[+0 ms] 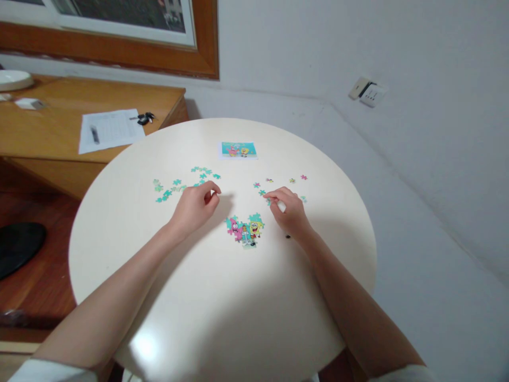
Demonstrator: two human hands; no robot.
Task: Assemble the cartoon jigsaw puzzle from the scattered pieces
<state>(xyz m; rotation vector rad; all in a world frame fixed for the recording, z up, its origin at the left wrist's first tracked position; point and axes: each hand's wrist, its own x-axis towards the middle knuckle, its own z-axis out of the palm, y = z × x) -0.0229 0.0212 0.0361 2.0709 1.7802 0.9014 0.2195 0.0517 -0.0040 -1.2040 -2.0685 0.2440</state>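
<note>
A partly joined jigsaw puzzle [245, 231] with a pink and a yellow cartoon figure lies flat on the white round table [191, 318]. Above the tabletop, up and left of it, my left hand [198, 204] is curled, thumb and index fingertips close together with nothing visible between them. My right hand [288, 208] is to the right of the joined part, fingers stretched leftward and thumb apart. Its fingertips are at a teal puzzle piece [262, 193]; whether they touch it is unclear. Another piece [269, 202] is partly covered by this hand.
Loose teal and green pieces [177, 182] are scattered beyond my left hand. Several more, including a pink piece [304, 177], lie beyond my right. A picture card [239, 150] rests at the table's far side. A wooden desk [59, 143] holds paper [113, 130] and keys [146, 118].
</note>
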